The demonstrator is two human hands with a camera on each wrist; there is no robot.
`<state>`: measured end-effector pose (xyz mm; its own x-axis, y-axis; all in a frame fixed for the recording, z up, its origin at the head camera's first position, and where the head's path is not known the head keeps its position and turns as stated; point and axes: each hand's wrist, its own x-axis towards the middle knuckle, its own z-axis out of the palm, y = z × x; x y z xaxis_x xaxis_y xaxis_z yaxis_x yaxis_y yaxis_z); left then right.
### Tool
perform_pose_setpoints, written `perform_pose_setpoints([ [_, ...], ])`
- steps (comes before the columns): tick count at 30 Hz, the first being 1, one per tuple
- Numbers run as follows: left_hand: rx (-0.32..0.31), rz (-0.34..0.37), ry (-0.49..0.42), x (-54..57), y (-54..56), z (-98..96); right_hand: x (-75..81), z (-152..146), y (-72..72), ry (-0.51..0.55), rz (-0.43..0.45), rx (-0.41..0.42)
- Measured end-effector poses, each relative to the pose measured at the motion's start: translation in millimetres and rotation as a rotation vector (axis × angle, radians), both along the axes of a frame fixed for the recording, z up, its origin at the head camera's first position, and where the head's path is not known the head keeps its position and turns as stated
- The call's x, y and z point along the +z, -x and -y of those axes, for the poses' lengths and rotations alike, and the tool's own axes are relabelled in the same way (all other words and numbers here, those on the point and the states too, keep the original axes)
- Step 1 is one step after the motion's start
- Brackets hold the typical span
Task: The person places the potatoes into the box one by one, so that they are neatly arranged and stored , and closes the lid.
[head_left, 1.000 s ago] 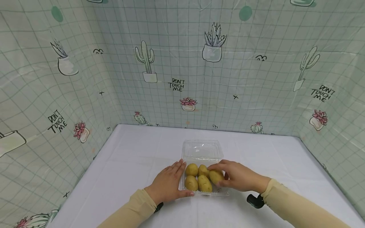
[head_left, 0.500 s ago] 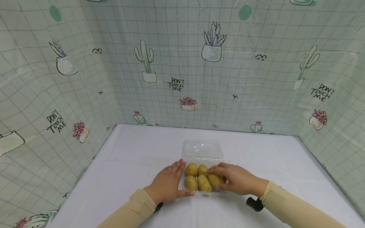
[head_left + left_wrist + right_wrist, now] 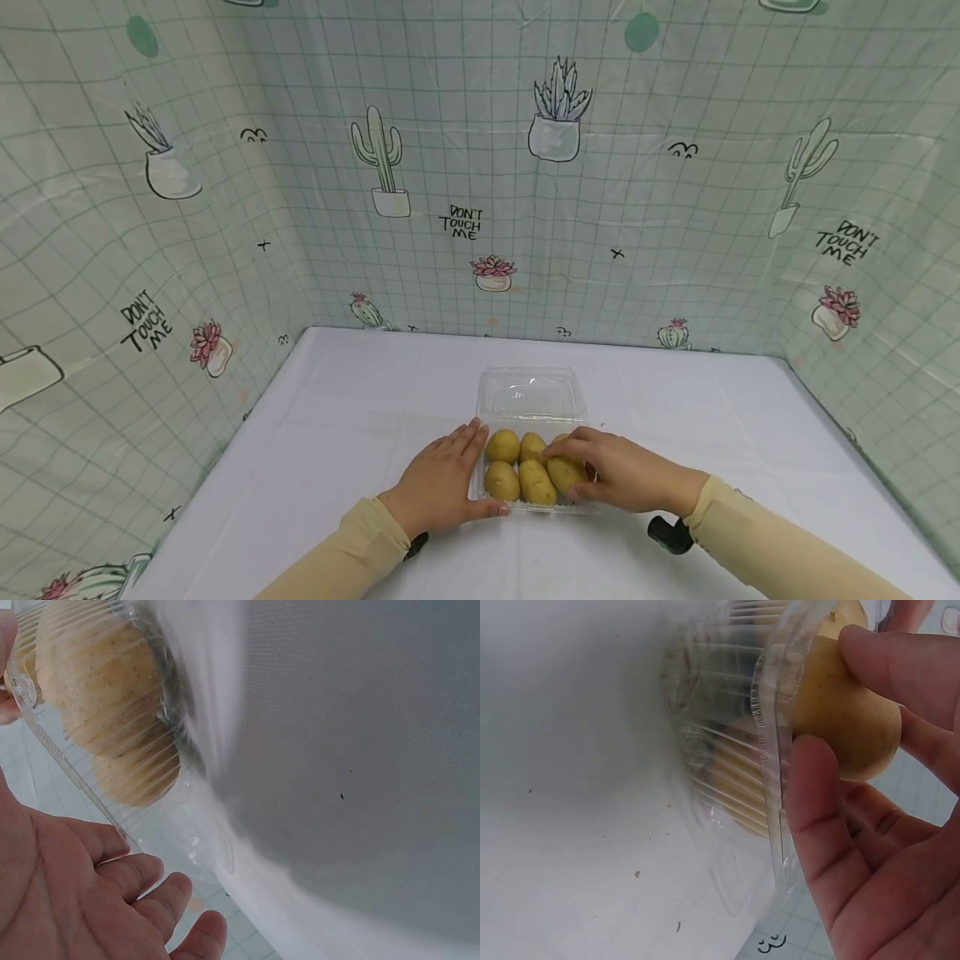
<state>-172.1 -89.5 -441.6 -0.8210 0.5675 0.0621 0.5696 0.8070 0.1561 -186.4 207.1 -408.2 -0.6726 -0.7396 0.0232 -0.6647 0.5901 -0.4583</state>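
Note:
A clear plastic clamshell container (image 3: 534,508) holds several yellow potatoes (image 3: 503,447) side by side, its lid (image 3: 531,392) laid back on the far side. My left hand (image 3: 435,479) rests along the container's left side with fingers extended; in the left wrist view its fingertips (image 3: 116,844) are by the rim. With thumb and fingers, my right hand (image 3: 633,471) grips the potato (image 3: 566,477) at the near right. That potato (image 3: 845,712) sits above the rim in the right wrist view. Another potato behind it is mostly hidden by my right hand.
A white cloth covers the table (image 3: 390,375). Behind and at both sides hangs a curtain (image 3: 450,167) printed with a grid and cacti. Dark wrist devices (image 3: 670,534) sit under the wrists.
My right hand and its potato have shifted slightly toward the near side, and part of another potato shows behind them. My left hand has stayed in place.

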Motion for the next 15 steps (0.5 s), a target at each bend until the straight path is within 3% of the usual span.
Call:
perform_pose_setpoints([
  [15,0.002,0.006,-0.001,-0.8,0.5,-0.4,-0.7,-1.0,1.5,-0.025,0.004,0.000],
])
